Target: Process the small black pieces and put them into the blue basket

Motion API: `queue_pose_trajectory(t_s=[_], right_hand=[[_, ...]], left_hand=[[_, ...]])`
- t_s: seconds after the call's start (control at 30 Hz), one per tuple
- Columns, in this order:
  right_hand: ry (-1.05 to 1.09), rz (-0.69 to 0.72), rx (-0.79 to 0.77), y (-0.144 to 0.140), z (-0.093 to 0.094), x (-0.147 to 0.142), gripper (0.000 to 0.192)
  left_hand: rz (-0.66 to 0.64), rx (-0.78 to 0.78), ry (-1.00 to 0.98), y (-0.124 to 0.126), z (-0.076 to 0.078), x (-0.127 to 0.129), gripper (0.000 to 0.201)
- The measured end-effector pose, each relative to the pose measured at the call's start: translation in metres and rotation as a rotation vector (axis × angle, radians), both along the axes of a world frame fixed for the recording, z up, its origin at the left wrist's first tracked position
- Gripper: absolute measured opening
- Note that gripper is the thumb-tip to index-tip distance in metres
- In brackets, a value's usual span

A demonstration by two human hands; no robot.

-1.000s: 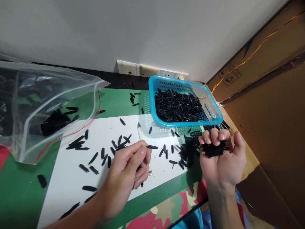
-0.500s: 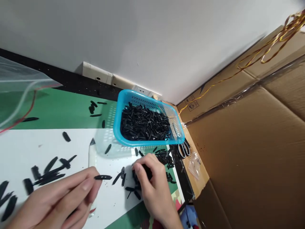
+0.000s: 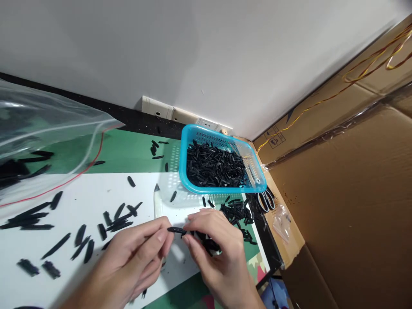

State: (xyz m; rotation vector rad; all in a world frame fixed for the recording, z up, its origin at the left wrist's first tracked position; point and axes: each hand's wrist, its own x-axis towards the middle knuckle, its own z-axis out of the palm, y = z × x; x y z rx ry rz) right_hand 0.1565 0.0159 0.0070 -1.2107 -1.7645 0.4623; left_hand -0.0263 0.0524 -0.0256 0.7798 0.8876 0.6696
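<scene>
My left hand (image 3: 135, 255) pinches one slim black plastic piece (image 3: 176, 230) between thumb and forefinger. My right hand (image 3: 216, 253) meets it at the other end of that piece and keeps a small bunch of the same black pieces (image 3: 207, 243) under its fingers. Both hands hover over a white sheet (image 3: 38, 249) strewn with several loose black pieces (image 3: 116, 219). A white pen-like tool (image 3: 157, 200) lies on the sheet just beyond my left hand.
A blue basket (image 3: 183, 167) full of black pieces stands beyond my hands. A clear zip bag (image 3: 48, 137) lies at the left. Scissors (image 3: 265, 200) and a small bag (image 3: 282, 223) rest by the cardboard wall (image 3: 347, 201) on the right.
My right hand has come across from the pile at the sheet's right side to the piece in my left hand. The view has swung back to the left, away from the cardboard.
</scene>
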Motion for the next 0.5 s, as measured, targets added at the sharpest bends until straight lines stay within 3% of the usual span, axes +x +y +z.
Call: queue_pose_trajectory(t_s=[0.07, 0.33, 0.5], right_hand=[[-0.019, 0.004, 0.06, 0.0, -0.003, -0.006, 0.011], [-0.21, 0.052, 0.064, 0.009, 0.003, -0.002, 0.011], [-0.299, 0.148, 0.06, 0.021, 0.013, 0.008, 0.01]], left_hand=[[-0.076, 0.028, -0.034, 0.002, -0.002, -0.001, 0.06], [0.02, 0.076, 0.015, -0.001, -0.002, -0.003, 0.056], [-0.056, 0.103, -0.033, -0.002, -0.001, -0.008, 0.05]])
